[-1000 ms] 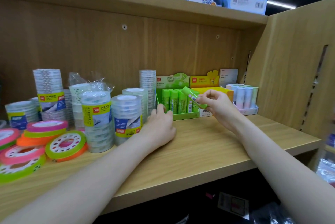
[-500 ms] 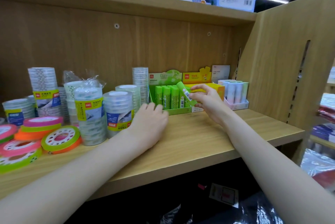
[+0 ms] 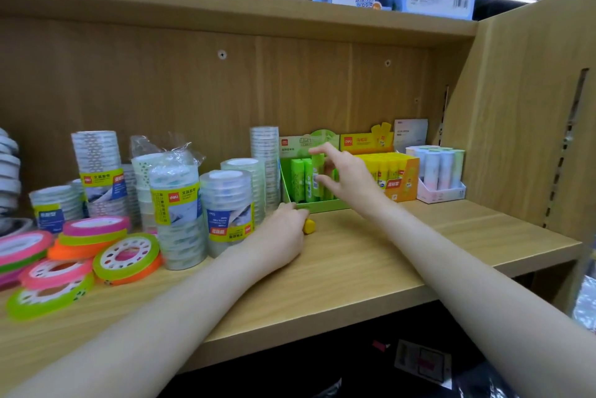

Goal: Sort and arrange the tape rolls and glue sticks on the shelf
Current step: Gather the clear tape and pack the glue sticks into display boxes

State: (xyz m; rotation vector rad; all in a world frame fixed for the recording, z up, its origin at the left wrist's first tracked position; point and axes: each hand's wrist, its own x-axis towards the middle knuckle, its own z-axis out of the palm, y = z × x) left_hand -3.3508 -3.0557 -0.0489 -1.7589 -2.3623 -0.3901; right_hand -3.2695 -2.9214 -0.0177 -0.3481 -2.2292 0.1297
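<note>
Here, green glue stick (image 3: 317, 175) upright at right hand (image 3: 346, 180) fingertips, left hand (image 3: 280, 236) gripping yellow glue stick (image 3: 309, 226).

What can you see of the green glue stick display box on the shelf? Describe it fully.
The green display box looks like printed cardboard, with a low front lip and a tall back card. It stands upright on the wooden shelf, between a clear tape stack and the yellow glue box. Green glue sticks stand inside. The right hand reaches into it, fingers at one stick.
</note>
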